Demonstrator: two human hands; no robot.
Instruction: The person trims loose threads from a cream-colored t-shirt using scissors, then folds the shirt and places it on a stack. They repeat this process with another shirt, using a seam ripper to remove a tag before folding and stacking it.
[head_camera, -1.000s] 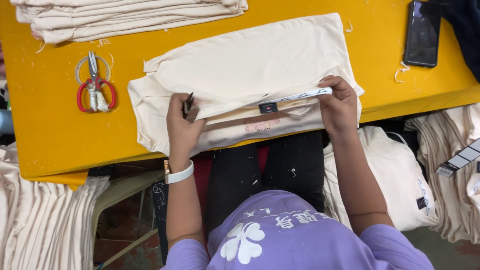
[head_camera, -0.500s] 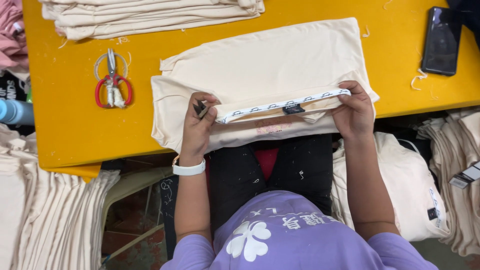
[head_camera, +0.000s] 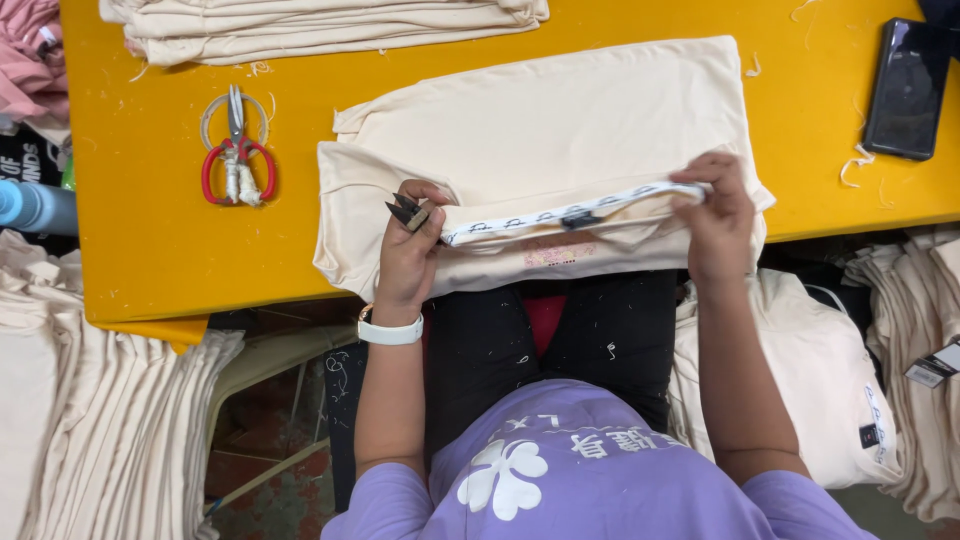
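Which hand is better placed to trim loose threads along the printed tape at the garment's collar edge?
Left, probably. The left hand already holds the small dark thread snips at the near end of the printed tape. The right hand only pinches the tape's far end on the cream garment.

A cream garment (head_camera: 560, 130) lies folded flat at the tabletop's near edge. Its white printed neck tape (head_camera: 570, 212) is stretched taut between both hands. A small dark snipper (head_camera: 405, 213) points left, away from the tape.
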